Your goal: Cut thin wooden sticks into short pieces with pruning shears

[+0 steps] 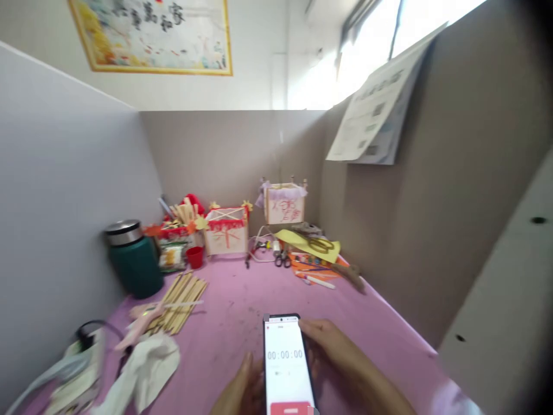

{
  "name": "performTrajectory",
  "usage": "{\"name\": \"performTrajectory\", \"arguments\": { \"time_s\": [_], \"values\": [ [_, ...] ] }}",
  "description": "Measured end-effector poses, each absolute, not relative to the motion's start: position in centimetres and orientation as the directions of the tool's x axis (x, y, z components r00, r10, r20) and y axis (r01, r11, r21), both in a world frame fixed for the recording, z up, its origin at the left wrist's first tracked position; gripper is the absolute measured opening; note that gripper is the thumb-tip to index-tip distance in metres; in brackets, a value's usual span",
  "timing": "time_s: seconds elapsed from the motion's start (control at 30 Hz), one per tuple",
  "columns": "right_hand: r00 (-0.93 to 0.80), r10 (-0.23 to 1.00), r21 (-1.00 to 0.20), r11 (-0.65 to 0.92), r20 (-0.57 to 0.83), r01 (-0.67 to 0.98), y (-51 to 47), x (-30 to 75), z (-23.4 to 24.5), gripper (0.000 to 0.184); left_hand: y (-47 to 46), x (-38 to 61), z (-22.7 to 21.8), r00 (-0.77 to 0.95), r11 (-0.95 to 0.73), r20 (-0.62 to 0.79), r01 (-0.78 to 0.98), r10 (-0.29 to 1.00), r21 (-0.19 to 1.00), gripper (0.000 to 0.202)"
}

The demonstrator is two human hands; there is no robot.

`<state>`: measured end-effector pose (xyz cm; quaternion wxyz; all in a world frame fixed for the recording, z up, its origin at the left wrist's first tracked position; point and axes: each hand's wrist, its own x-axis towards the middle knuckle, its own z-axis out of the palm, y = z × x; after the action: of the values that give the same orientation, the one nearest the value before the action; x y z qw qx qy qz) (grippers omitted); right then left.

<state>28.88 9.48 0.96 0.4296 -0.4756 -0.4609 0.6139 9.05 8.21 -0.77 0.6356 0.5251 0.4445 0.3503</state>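
Observation:
A black phone [286, 363] is held upright near the bottom middle of the view, its white screen showing a timer at 00:00:00 and a red button at the bottom. My right hand [334, 351] wraps round the phone's right side and back, fingers closed on it. My left hand [242, 389] is at the phone's lower left edge, fingers together and touching it; whether it grips the phone is unclear. Both hands hover above a pink-covered table [233, 311].
A dark green flask [133, 257] stands at the left. Bamboo sticks [179, 302], crumpled paper [144, 366], a red cup [195, 256], two paper-and-stick boxes [227, 230] [284, 203], scissors [283, 260] and coloured papers [311, 245] lie around. Grey partition walls enclose three sides.

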Motion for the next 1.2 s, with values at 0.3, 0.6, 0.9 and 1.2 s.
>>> {"name": "performTrajectory", "arguments": {
  "time_s": [0.3,0.6,0.9,1.2],
  "values": [
    [0.349,0.906,-0.927,-0.32,-0.239,0.196,13.8,42.2,2.9,0.05,15.1,25.2,0.6,0.692,0.749,-0.476,-0.144,0.543,0.647,0.062],
    [0.499,0.86,-0.837,-0.347,-0.105,0.422,17.4,46.2,1.3,0.057,18.9,30.3,0.3,0.651,0.654,-0.457,-0.081,0.607,0.752,0.061],
    [0.543,0.832,-0.59,-0.497,-0.114,0.637,17.7,46.9,1.4,0.07,20.3,31.0,0.1,0.571,0.52,-0.462,0.07,0.679,0.851,0.061],
    [0.608,0.793,-0.325,-0.582,-0.024,0.746,15.5,44.6,2.1,0.06,18.9,31.7,0.2,0.716,0.634,-0.467,0.045,0.518,0.772,0.063]
  ]
}}
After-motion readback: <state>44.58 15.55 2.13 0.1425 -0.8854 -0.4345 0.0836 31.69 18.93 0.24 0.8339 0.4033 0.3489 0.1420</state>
